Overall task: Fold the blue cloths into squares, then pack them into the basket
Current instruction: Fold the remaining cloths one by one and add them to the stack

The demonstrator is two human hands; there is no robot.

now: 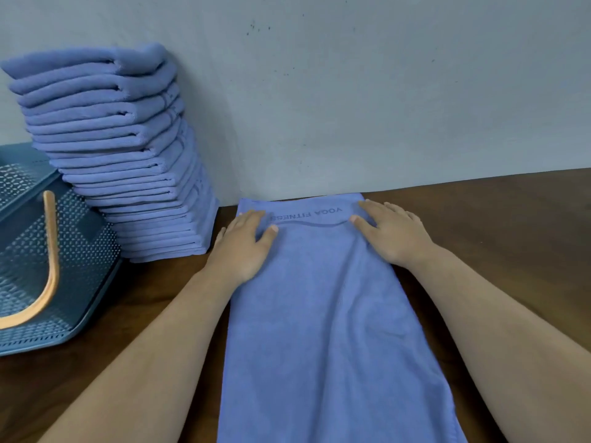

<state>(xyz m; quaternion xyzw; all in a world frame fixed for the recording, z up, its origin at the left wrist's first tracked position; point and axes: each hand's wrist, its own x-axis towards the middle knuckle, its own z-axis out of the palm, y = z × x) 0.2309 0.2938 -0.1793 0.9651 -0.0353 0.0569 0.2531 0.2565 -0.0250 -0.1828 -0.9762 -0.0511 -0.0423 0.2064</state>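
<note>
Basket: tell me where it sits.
In the head view, the basket sits at the far left of the table, just left of the stack of folded cloths.

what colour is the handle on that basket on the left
The handle is light orange, set against the dark teal-blue basket; the head view shows it.

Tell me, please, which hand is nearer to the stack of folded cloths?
Left. The left hand rests on the spread cloth's far left corner, beside the stack; the right hand, on its far right corner.

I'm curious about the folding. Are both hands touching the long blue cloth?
Touching. The head view shows the left hand and right hand lying flat on the cloth.
</note>
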